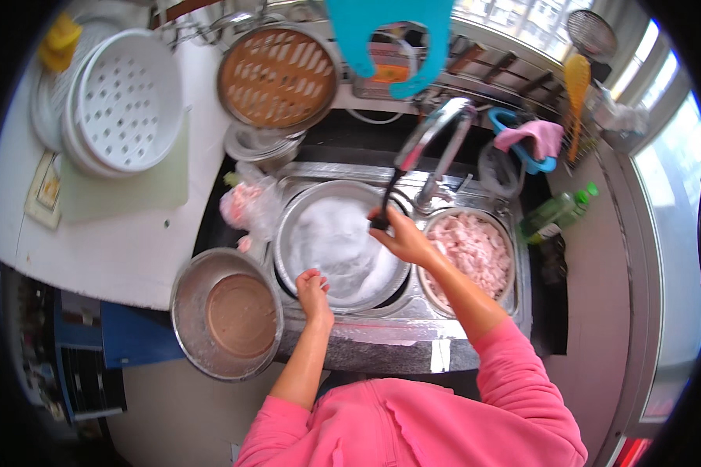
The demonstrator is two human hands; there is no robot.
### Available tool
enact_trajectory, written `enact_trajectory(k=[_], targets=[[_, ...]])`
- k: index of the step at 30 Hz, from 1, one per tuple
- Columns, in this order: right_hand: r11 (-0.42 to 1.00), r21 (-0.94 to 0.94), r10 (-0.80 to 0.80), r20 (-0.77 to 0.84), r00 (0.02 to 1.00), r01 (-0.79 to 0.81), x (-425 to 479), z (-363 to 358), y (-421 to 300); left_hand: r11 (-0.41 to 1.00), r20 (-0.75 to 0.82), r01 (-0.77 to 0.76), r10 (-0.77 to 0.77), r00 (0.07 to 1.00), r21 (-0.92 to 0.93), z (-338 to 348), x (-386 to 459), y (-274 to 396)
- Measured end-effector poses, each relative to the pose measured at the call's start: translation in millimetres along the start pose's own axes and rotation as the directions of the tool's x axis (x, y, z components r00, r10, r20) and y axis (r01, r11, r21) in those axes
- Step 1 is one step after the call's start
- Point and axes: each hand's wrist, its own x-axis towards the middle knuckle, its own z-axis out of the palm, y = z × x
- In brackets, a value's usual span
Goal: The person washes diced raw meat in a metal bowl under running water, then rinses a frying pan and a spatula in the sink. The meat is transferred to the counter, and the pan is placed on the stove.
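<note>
A large metal basin (280,262) of white foam and water sits in the sink. My right hand (406,236) grips the black end of the faucet's spray hose (385,201) over the basin's right side. At the basin's near left rim, my left hand (313,289) has its fingers loosely curled; whether they touch the rim or hold anything is hard to tell. Pale pink pieces, perhaps raw meat, fill a round bowl (472,257) to the right, partly behind my right forearm. A steel bowl (186,344) with brownish contents stands left of my left hand.
A plastic bag with pink contents (246,201) lies left of the basin. Behind are the chrome faucet (438,134), stacked metal containers (266,143) and a brown slotted disc (277,79). White colanders (131,99) stand far left; a green bottle (555,216) lies at right.
</note>
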Motion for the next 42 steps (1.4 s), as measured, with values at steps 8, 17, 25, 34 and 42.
enact_trajectory(k=[8, 17, 25, 34, 42], targets=[[0.999, 0.043, -0.018, -0.079, 0.997, 0.021, -6.5, 4.6, -7.4, 0.995, 0.114, -0.014, 0.003, 0.993, 0.098, 25.1, -11.3, 2.9], [0.999, 0.043, -0.002, -0.062, 0.998, 0.005, -17.4, -5.5, -10.0, 0.988, 0.168, -0.069, 0.045, 0.985, 0.14, 29.0, -16.5, 9.3], [0.999, -0.044, 0.005, 0.087, 0.996, -0.002, -26.8, -30.1, -7.0, 0.985, 0.199, -0.055, 0.022, 0.98, 0.162, 23.0, -15.4, -3.6], [0.93, -0.163, 0.258, -0.35, 0.901, -0.33, -56.8, -130.2, 65.9, 0.952, 0.243, -0.114, 0.044, 0.969, 0.284, 16.0, -15.6, -0.4], [0.96, -0.069, 0.265, -0.105, 0.959, -0.272, -71.5, -124.7, 28.4, 0.533, 0.757, -0.786, 0.359, 0.547, 0.315, 118.0, -43.4, 59.4]])
